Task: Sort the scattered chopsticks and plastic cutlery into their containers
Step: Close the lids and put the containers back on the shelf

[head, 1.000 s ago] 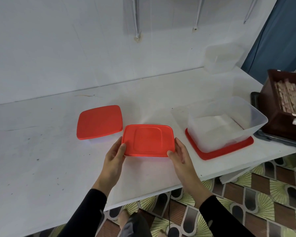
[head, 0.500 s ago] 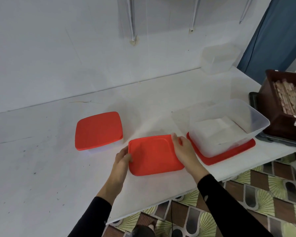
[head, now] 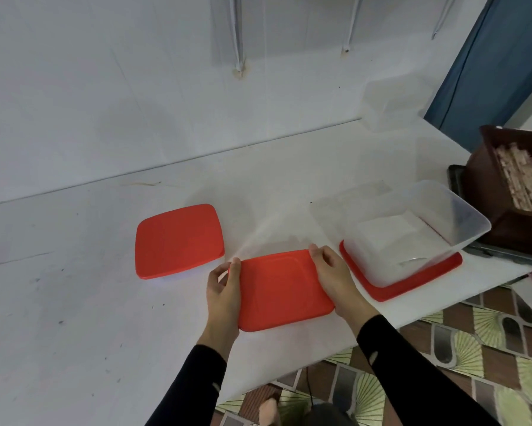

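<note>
three red lids (head: 284, 290), two open clear tubs (head: 412, 229)

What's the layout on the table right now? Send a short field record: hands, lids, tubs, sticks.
left hand: grips the left edge of the near red lid
right hand: grips its right edge
under near lid: cannot tell
second red lid: farther left, untouched
open clear tub: to the right, standing on a third red lid
far clear tub: at the back, by the wall
brown box: far right, holding wooden sticks
</note>
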`<act>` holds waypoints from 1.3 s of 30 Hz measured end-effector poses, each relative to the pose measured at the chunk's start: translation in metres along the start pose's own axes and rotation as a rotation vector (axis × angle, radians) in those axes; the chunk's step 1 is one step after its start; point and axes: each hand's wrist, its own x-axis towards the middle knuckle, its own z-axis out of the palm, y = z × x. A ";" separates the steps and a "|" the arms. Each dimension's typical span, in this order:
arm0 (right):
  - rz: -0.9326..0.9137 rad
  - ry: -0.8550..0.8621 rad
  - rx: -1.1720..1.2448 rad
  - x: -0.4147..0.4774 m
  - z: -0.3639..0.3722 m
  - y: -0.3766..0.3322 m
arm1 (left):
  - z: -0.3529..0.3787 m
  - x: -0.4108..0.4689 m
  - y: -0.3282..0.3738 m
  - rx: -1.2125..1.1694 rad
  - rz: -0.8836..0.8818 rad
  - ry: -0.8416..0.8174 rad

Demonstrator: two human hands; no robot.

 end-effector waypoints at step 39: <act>-0.262 -0.060 -0.305 0.136 -0.211 -0.108 | 0.242 -0.005 0.081 0.228 0.196 -0.071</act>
